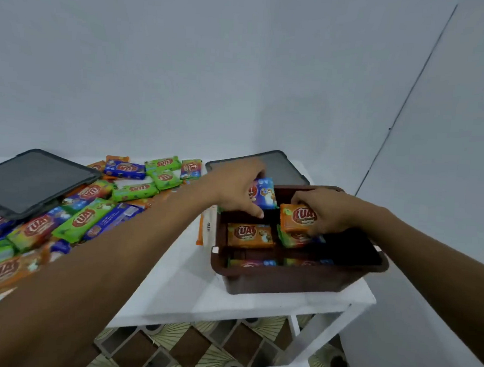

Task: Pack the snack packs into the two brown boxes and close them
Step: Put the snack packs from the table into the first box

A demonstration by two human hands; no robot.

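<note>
An open brown box (294,283) stands on the white table (177,290) at the right. My left hand (234,190) grips a blue snack pack (265,194) over the box's far left corner. Over the box's middle, my right hand (324,209) holds an orange snack pack (296,218). Inside lie another orange pack (250,235), a green pack (297,240) under the held orange one, and more packs along the near wall. A heap of loose green, blue and orange packs (77,218) covers the table's left side.
A dark grey lid (28,181) lies on the heap at the far left. A second dark lid (281,166) lies behind the brown box. One orange-edged pack (205,226) lies just left of the box. The table's right edge is close to the box; patterned floor shows below.
</note>
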